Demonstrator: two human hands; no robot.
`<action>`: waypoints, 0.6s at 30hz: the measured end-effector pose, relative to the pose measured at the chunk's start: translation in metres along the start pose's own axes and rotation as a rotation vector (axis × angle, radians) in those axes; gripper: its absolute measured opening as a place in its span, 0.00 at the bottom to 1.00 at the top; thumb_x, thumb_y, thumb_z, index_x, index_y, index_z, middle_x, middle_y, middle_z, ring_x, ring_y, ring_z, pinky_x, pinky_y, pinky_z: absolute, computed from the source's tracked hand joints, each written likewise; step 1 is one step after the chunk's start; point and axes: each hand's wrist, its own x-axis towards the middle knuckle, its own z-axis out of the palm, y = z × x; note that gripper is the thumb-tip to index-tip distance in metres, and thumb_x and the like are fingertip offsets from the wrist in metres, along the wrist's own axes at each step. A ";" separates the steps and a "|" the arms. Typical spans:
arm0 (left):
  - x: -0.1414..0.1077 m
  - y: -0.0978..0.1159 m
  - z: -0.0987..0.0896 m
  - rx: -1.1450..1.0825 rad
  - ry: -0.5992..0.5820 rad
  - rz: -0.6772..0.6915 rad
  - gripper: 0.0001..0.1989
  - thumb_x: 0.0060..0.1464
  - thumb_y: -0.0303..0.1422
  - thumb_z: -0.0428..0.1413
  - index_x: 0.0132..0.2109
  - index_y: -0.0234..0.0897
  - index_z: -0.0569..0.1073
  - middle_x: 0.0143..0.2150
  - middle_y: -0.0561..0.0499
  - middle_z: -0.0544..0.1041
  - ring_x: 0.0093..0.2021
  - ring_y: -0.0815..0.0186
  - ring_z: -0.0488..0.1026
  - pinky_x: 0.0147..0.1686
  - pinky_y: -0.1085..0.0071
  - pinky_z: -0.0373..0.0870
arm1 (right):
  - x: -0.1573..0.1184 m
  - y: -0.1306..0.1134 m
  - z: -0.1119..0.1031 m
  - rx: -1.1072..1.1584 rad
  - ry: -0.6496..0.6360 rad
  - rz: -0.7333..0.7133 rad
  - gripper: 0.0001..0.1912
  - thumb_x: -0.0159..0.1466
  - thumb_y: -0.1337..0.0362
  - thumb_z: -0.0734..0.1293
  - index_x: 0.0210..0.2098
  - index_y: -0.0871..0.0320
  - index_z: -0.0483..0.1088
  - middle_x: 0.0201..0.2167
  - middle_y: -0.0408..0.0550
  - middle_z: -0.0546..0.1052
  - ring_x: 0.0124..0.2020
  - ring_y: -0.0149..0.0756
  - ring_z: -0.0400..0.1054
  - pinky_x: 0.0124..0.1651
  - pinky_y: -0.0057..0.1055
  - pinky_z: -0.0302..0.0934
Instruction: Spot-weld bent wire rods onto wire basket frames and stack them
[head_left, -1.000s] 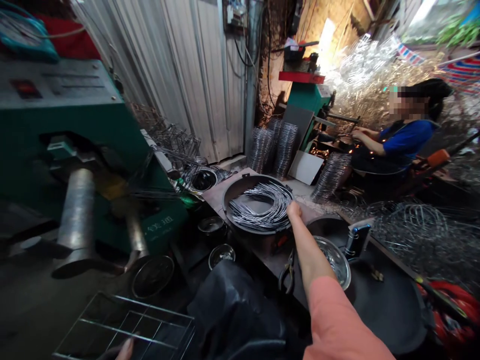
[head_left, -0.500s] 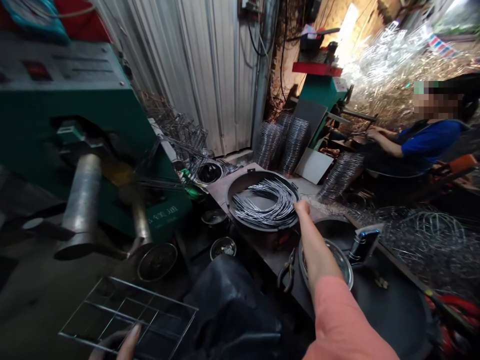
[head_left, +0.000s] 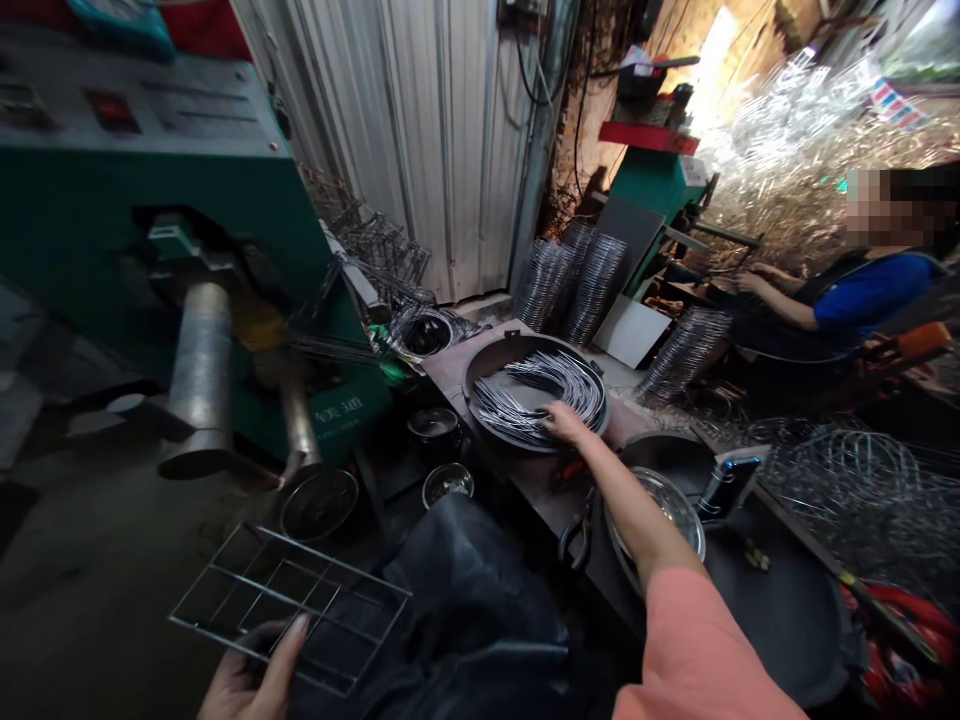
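Note:
At the lower left, my left hand is closed on a rectangular wire rack, thumb on top, held over my dark apron. My right arm reaches forward to a round black pan holding a coil of bent metal wires. The fingers of my right hand touch the near side of the wires inside the pan. They look bent together, but their tips are hidden among the wires, so a grip cannot be made out.
A green machine with metal cylinders stands left. Pliers, a glass-like bowl and a phone lie near my right arm. Stacked wire rings stand behind the pan. A person in blue sits at the right.
My right hand has moved from the pan's right rim leftward onto the near wires. My left hand and the rack appear slightly higher and further right; the whole view has shifted a little.

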 end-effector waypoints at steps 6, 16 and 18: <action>0.000 0.002 -0.003 -0.054 0.027 0.010 0.32 0.26 0.53 0.62 0.36 0.35 0.71 0.34 0.47 0.75 0.43 0.52 0.71 0.45 0.57 0.67 | 0.006 -0.036 0.016 -0.038 -0.065 -0.077 0.10 0.61 0.68 0.64 0.42 0.61 0.71 0.43 0.58 0.73 0.47 0.44 0.66 0.50 0.33 0.56; 0.007 -0.001 -0.007 -0.063 -0.001 0.000 0.34 0.24 0.54 0.63 0.37 0.35 0.71 0.36 0.48 0.75 0.44 0.53 0.70 0.49 0.57 0.64 | -0.002 -0.010 -0.021 0.143 0.023 -0.012 0.10 0.62 0.68 0.63 0.43 0.59 0.72 0.42 0.49 0.75 0.45 0.35 0.67 0.47 0.25 0.58; 0.008 -0.002 -0.006 -0.067 -0.007 0.002 0.35 0.23 0.55 0.63 0.37 0.35 0.71 0.36 0.48 0.75 0.44 0.53 0.70 0.49 0.57 0.64 | 0.007 -0.008 -0.026 0.191 -0.003 0.008 0.09 0.61 0.68 0.64 0.40 0.59 0.73 0.38 0.45 0.77 0.41 0.33 0.69 0.43 0.23 0.59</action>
